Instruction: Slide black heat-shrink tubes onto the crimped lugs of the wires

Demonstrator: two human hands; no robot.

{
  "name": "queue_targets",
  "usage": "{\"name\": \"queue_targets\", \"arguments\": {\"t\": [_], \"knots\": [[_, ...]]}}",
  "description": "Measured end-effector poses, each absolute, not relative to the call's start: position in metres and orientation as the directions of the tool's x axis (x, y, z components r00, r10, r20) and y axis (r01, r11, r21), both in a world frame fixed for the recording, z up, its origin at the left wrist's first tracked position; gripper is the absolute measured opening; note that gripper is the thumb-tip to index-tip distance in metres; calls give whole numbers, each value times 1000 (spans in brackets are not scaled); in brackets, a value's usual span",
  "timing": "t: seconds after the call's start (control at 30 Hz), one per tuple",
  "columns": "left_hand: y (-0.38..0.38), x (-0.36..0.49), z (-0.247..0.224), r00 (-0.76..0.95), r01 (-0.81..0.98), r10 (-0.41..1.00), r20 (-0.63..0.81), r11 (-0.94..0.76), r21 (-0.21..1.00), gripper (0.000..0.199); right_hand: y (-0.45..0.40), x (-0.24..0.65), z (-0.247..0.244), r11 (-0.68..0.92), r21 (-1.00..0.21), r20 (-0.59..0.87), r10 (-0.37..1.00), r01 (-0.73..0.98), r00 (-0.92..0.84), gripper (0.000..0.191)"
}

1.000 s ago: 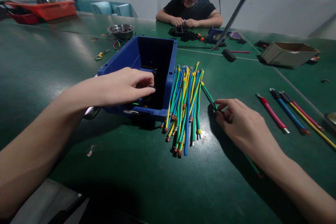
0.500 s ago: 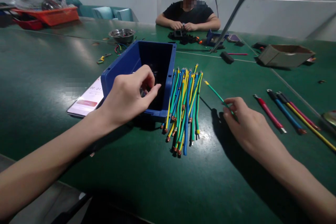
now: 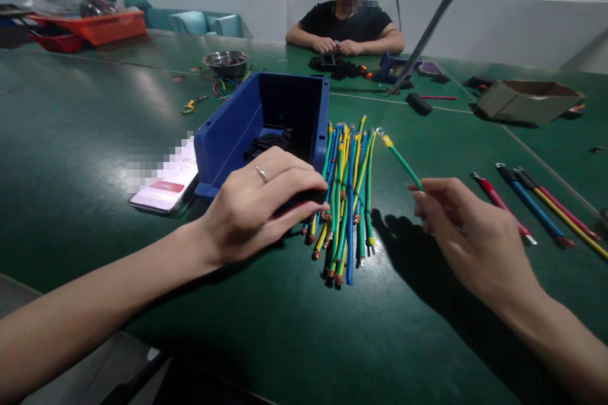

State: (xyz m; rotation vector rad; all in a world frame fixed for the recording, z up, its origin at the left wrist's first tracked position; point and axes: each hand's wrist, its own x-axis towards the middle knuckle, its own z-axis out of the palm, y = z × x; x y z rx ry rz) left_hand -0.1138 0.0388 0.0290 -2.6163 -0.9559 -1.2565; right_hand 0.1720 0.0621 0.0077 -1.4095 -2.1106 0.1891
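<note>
My left hand (image 3: pixel 266 202) is closed on a small black piece (image 3: pixel 314 195), whose kind I cannot make out, in front of the blue bin (image 3: pixel 223 145). More black pieces (image 3: pixel 270 142) lie inside that bin. Between the fingers of my right hand (image 3: pixel 468 228) is a green wire (image 3: pixel 403 164), tilted up to the left, with a yellow sleeve and a metal ring terminal at its far end. A pile of green, yellow and blue wires (image 3: pixel 350 202) lies beside the bin, between my hands; some have bare copper ends.
A phone (image 3: pixel 154 201) lies left of the bin. Thicker red (image 3: pixel 503 205) and blue cables (image 3: pixel 534 212) lie at the right. Further back are a metal bowl (image 3: pixel 227 63), a cardboard box (image 3: pixel 527 104) and a slanting pole (image 3: pixel 434 22). A person (image 3: pixel 344 25) sits across the table.
My left hand has come out of the bin toward the near right with a black piece in its fingers. My right hand still holds the green wire, its ring end turned more into view.
</note>
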Motion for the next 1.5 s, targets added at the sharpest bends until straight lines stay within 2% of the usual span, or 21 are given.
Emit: {"name": "queue_targets", "arguments": {"t": [0.2, 0.43, 0.63, 0.77, 0.9, 1.03, 1.13, 1.3, 1.5], "knots": [[39, -111, 20, 460, 575, 557, 692, -780, 246, 13, 58, 174, 12, 413, -449, 436, 875, 792, -209, 38], [40, -109, 19, 431, 547, 578, 693, -778, 309, 16, 40, 160, 20, 482, -460, 496, 836, 745, -234, 20], [40, -109, 18, 472, 520, 572, 671, -795, 313, 15, 39, 164, 13, 522, -526, 457, 839, 671, -295, 13], [39, -109, 18, 470, 536, 591, 656, -781, 319, 14, 41, 163, 10, 524, -567, 413, 848, 635, -331, 17], [39, -108, 19, 470, 548, 598, 650, -775, 316, 13, 39, 156, 12, 597, -444, 456, 793, 668, -405, 21], [40, -109, 17, 469, 553, 601, 647, -771, 315, 12, 32, 153, 14, 675, -197, 530, 683, 711, -503, 18], [41, -109, 14, 496, 538, 583, 643, -788, 300, 14, 28, 155, 12, 687, -35, 530, 628, 725, -569, 19], [41, -108, 12, 505, 537, 583, 636, -790, 297, 14, 27, 159, 9, 678, 62, 556, 586, 733, -589, 15], [42, -109, 12, 526, 519, 546, 652, -813, 263, 15, 26, 157, 8, 641, 70, 620, 573, 765, -537, 13]]}}
